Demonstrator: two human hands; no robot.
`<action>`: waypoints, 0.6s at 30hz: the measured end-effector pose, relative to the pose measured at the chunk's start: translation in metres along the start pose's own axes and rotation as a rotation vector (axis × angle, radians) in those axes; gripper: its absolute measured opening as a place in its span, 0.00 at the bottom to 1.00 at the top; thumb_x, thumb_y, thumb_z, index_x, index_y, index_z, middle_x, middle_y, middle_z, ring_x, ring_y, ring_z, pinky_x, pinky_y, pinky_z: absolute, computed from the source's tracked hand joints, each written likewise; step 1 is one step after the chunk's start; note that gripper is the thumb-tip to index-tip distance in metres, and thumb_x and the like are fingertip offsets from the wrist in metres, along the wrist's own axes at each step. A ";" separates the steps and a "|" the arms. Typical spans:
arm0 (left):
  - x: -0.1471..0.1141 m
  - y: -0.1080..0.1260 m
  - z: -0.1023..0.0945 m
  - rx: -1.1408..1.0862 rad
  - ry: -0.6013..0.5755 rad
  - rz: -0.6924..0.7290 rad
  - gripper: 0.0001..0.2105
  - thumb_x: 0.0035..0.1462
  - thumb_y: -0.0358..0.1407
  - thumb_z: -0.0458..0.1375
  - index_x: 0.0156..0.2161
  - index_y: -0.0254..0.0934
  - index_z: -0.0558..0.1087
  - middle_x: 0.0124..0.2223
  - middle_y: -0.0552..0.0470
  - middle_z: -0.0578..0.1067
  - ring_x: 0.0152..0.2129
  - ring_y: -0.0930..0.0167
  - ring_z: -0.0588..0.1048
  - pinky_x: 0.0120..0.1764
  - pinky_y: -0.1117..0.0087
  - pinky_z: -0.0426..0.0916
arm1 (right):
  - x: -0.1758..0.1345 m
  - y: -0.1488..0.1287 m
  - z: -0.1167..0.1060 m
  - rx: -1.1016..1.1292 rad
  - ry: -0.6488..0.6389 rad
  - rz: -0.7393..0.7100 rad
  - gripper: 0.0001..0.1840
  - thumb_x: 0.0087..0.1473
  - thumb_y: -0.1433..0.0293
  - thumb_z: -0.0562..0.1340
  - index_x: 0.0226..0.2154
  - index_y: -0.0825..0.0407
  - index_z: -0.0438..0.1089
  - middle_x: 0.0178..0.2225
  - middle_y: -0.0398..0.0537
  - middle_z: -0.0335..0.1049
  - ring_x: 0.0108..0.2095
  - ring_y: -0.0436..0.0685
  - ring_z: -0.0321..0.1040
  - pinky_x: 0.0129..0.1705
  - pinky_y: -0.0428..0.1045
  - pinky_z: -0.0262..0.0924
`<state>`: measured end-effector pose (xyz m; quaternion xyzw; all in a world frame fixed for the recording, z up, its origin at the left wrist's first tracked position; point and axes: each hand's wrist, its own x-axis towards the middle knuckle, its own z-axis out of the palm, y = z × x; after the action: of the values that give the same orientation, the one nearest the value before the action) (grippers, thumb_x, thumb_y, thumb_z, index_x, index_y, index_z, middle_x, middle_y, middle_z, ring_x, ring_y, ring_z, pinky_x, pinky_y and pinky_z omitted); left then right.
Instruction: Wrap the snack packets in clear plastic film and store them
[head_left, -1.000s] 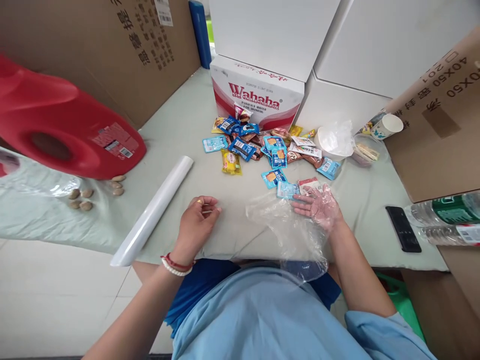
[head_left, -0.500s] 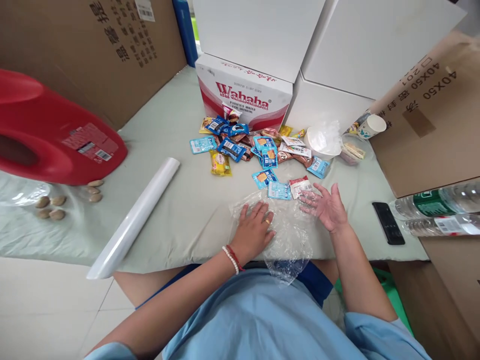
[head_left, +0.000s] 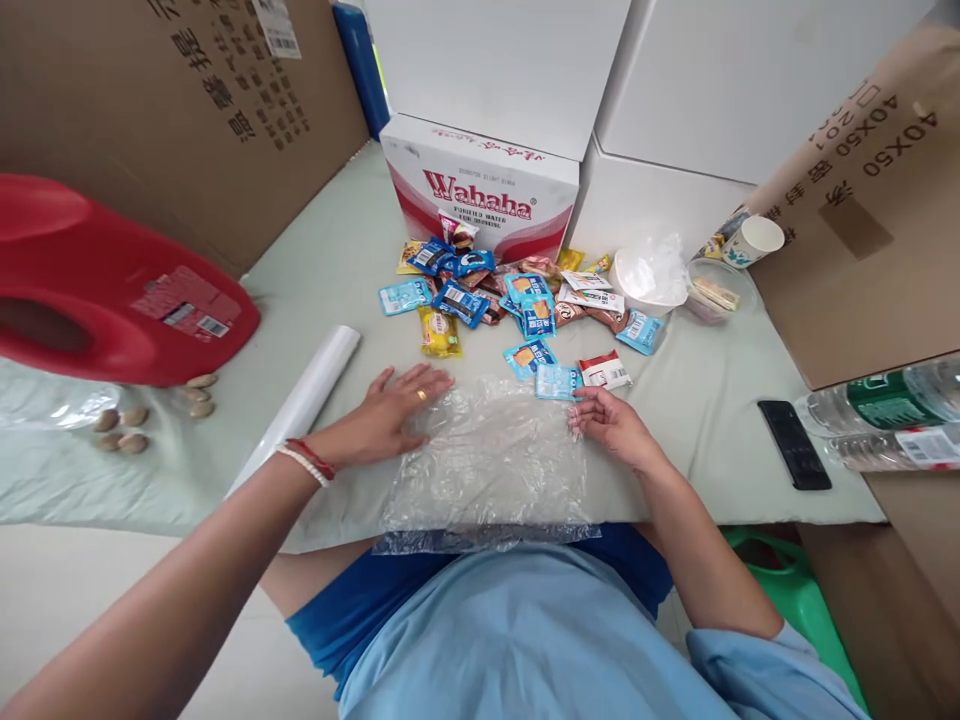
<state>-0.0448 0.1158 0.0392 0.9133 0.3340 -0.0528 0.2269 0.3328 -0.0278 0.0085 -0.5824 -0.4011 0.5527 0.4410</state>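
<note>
A clear, crinkled plastic bag (head_left: 495, 460) lies spread flat in front of me, its near end hanging over the table edge. My left hand (head_left: 397, 415), with a ring and a red and white bracelet, rests open at the bag's left edge, fingers spread. At the right edge, my right hand (head_left: 615, 430) has its fingers loosely bent and apart, fingertips touching the plastic. Just above those fingertips lie a light blue snack packet (head_left: 557, 381) and a red and white packet (head_left: 604, 370). Further back is a pile of wrapped snacks (head_left: 480, 285).
Left of the bag lies a white roll (head_left: 315, 385), partly behind my forearm. A red jug (head_left: 112, 285) and several brown oval objects (head_left: 120, 430) are farther left. A white bowl (head_left: 646, 290), a phone (head_left: 795, 445) and plastic bottles (head_left: 885, 400) are on the right. A Wahaha box (head_left: 480, 190) stands behind.
The bag has gone from bunched to spread wide and flat. My left hand has moved left and my right hand slightly left and down, uncovering the red and white packet.
</note>
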 end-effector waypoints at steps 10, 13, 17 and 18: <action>0.005 0.078 0.056 -0.065 0.571 -0.105 0.17 0.68 0.37 0.49 0.53 0.37 0.78 0.61 0.40 0.77 0.64 0.57 0.70 0.68 0.44 0.58 | 0.007 -0.016 0.024 -0.044 0.169 0.034 0.31 0.51 0.60 0.70 0.57 0.41 0.66 0.42 0.46 0.77 0.37 0.59 0.76 0.35 0.53 0.73; 0.011 0.073 0.069 0.006 0.451 -0.124 0.22 0.71 0.41 0.46 0.63 0.38 0.72 0.69 0.39 0.69 0.68 0.54 0.65 0.69 0.37 0.50 | 0.024 -0.015 0.016 -0.113 0.171 0.041 0.22 0.46 0.58 0.73 0.43 0.46 0.72 0.30 0.42 0.73 0.28 0.56 0.70 0.33 0.54 0.70; 0.012 0.053 0.063 0.064 0.434 -0.211 0.25 0.73 0.43 0.42 0.68 0.41 0.67 0.73 0.41 0.63 0.71 0.55 0.60 0.70 0.35 0.43 | 0.055 -0.029 -0.012 -0.481 0.200 -0.077 0.11 0.51 0.61 0.68 0.37 0.48 0.77 0.31 0.45 0.75 0.32 0.58 0.71 0.41 0.56 0.71; 0.012 0.049 0.061 0.070 0.422 -0.221 0.25 0.73 0.44 0.42 0.69 0.41 0.65 0.73 0.41 0.62 0.71 0.55 0.59 0.70 0.34 0.42 | 0.064 -0.037 -0.018 -0.624 0.221 -0.112 0.10 0.53 0.63 0.66 0.38 0.49 0.78 0.34 0.48 0.77 0.35 0.60 0.72 0.45 0.58 0.70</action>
<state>-0.0016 0.0625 0.0002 0.8694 0.4698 0.1030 0.1130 0.3562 0.0427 0.0253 -0.7226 -0.5323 0.3117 0.3120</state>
